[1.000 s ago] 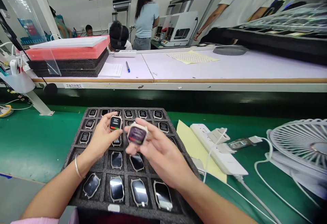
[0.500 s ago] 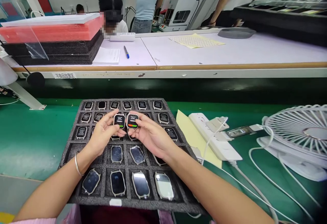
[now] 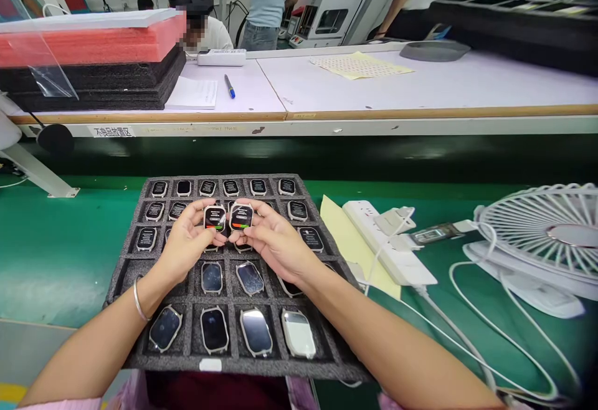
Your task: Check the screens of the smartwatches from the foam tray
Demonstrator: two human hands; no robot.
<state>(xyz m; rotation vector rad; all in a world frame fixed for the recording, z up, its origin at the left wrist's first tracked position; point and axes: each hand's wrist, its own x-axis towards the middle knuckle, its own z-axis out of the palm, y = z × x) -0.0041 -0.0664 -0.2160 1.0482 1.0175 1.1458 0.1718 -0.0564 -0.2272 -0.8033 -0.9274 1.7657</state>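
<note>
A dark grey foam tray (image 3: 135, 276) with several pockets lies on the green belt, and most pockets hold a smartwatch body. My left hand (image 3: 187, 249) is closed round one watch body (image 3: 214, 218) with a lit screen. My right hand (image 3: 275, 245) grips a second lit watch body (image 3: 242, 217). Both watches are held side by side, nearly touching, above the tray's middle rows. A bangle sits on my left wrist.
A white power strip (image 3: 387, 249) with plugged adapters and cables lies right of the tray on a yellow sheet (image 3: 341, 235). A white fan (image 3: 542, 235) lies at the far right. Behind, a raised bench carries stacked foam sheets (image 3: 93, 55), paper and a pen. Other people work beyond it.
My right hand has brought its watch down and left, level with the one in my left hand. Both screens now face up side by side. The camera tilted slightly down.
</note>
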